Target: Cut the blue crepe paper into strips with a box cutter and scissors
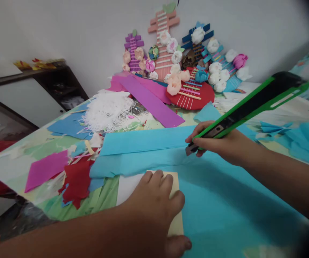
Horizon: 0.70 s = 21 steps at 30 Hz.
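My right hand (pixel 224 145) grips a green and black utility knife (pixel 251 105). Its short blade points down at the blue crepe paper (pixel 216 200), close to the paper's surface; whether it touches I cannot tell. With fingers bent and the thumb spread apart, my left hand (pixel 151 204) presses on a cream card (pixel 178 225) lying over the blue paper's left side. White paper (pixel 127 184) shows beside that card. Beyond both hands lies a folded blue strip (pixel 143 139), and the blue paper in front of it has an uneven edge.
Red scraps (pixel 77 179) and a magenta piece (pixel 45 168) lie at left. A white string heap (pixel 108 111) and a purple strip (pixel 151 102) are farther back. Decorated guitar-shaped crafts (pixel 163 46) lean on the wall. Crumpled blue paper (pixel 305 139) sits at right.
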Motion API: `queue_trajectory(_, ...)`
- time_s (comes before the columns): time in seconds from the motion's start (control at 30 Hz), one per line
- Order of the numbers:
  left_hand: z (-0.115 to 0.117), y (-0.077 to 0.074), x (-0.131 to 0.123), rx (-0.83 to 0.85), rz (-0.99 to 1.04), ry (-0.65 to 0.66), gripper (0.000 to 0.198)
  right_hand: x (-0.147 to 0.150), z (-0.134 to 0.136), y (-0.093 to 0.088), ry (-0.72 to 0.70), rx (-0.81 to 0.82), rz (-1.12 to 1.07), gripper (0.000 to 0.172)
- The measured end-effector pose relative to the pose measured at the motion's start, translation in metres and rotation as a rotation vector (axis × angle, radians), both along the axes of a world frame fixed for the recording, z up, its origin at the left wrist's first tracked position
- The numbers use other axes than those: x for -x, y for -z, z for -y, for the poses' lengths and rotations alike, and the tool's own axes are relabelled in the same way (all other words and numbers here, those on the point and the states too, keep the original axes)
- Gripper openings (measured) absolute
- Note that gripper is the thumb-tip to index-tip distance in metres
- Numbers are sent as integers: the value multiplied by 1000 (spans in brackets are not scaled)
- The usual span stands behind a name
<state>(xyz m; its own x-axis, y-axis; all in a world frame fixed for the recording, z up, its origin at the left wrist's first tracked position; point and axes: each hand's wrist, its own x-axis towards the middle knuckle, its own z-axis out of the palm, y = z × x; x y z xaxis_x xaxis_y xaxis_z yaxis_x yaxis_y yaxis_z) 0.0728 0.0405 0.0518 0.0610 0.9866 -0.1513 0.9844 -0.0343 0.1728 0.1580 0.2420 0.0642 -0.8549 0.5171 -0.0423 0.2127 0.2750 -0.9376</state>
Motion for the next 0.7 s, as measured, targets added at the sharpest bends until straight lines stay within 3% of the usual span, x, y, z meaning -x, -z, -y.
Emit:
queue_trajectory(0.13,-8,9,5,-179,-5,125,52,-11,19,10,109,-100,43,9)
queue_trajectory(0.23,-14,27,9,-293,12,199,53,-13,29,27,248,-42,-16,8)
queue_trajectory(0.33,-16,39,10,-307,40,190,56,-10,36,38,356,-4,-23,8)
queue_trajectory(0.7,-15,40,9,-279,77,159,57,-15,39,45,341,-139,-50,8)
